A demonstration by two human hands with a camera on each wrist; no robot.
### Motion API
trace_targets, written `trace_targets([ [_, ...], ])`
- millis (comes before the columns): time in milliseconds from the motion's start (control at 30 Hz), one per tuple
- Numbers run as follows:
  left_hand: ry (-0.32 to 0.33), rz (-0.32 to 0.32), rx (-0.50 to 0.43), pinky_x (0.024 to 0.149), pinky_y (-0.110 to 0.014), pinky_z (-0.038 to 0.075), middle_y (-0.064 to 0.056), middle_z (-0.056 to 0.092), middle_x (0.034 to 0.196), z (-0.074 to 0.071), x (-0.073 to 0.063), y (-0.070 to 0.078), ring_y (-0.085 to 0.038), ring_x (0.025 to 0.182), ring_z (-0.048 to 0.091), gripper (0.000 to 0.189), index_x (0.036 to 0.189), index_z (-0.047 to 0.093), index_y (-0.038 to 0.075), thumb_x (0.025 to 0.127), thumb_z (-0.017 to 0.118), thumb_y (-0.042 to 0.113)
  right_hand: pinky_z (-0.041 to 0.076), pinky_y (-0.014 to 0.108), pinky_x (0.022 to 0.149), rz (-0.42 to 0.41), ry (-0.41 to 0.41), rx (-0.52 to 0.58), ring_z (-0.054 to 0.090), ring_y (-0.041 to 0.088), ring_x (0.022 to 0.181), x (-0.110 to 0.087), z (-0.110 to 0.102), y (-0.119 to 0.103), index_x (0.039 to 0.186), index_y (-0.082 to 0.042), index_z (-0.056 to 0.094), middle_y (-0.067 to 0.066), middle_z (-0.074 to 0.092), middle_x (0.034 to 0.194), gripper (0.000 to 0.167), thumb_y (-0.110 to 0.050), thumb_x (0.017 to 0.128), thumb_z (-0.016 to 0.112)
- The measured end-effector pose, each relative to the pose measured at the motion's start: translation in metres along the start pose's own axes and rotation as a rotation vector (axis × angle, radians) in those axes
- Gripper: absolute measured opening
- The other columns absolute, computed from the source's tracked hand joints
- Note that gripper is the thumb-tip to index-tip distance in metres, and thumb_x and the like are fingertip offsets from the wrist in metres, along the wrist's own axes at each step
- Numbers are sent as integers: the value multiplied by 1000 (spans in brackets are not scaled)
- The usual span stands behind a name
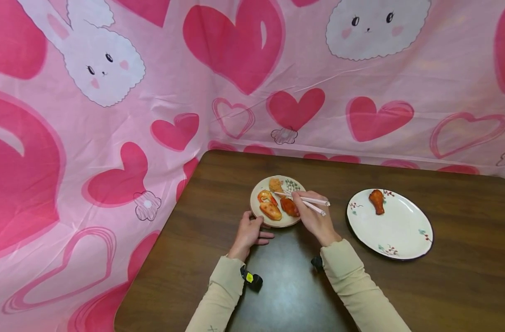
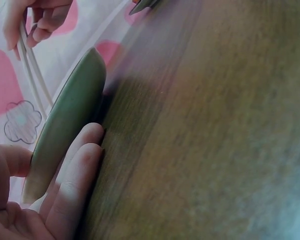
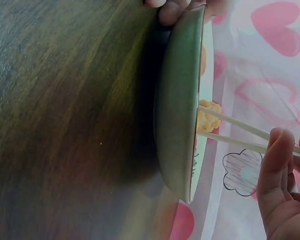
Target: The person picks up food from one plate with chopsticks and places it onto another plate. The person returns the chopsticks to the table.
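My left hand point(image 1: 250, 231) holds the near left rim of a small round plate point(image 1: 289, 223), thumb at the rim and fingers under its side. In my right hand point(image 1: 314, 218) is a pair of white chopsticks point(image 1: 319, 201). Their tips reach to a golden fried piece point(image 3: 210, 116) at the plate's far side; whether they grip it I cannot tell. Also on this plate are an oblong golden-brown piece point(image 1: 271, 211), an orange-and-white shrimp-like piece point(image 1: 266, 197) and a reddish-brown chicken wing point(image 1: 288, 208), partly behind the right hand.
To the right stands a larger oval white plate point(image 1: 395, 226) with a floral pattern and dark rim. A brown drumstick point(image 1: 377, 201) lies near its far left edge. The wooden table point(image 1: 186, 230) meets a pink heart-print cloth point(image 1: 244, 115) at the back and left.
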State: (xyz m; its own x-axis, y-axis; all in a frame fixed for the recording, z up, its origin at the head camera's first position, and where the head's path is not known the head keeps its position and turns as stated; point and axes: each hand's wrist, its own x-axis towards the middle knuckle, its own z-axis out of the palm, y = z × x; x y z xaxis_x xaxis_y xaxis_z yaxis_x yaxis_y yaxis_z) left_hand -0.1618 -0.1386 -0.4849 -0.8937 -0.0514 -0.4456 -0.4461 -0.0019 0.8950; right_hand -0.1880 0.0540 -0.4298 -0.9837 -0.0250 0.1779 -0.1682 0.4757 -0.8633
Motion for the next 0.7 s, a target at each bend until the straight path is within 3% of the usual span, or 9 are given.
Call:
trace_targets([
  [167,0,13,0,60,-35,60,-16,70,103,0,0,0,-24,74,74,43,138,29,8,101,42,22,46,19,58,-18,-5,-7,58,16,70,1,3,0,101,-6,75,7,66,77,29,-29,95,60],
  [333,-2,9,5,61,-35,61,-16,70,104,0,-1,0,-24,76,74,43,139,29,8,101,43,22,48,18,53,3,-17,58,60,13,64,3,6,4,102,-4,75,10,66,78,28,-28,94,62],
  [700,5,8,9,59,-35,60,-15,70,103,0,0,0,-24,74,74,42,138,29,8,101,42,21,46,19,50,-27,52,24,60,12,59,6,9,10,97,-5,76,11,67,74,28,-28,93,62],
])
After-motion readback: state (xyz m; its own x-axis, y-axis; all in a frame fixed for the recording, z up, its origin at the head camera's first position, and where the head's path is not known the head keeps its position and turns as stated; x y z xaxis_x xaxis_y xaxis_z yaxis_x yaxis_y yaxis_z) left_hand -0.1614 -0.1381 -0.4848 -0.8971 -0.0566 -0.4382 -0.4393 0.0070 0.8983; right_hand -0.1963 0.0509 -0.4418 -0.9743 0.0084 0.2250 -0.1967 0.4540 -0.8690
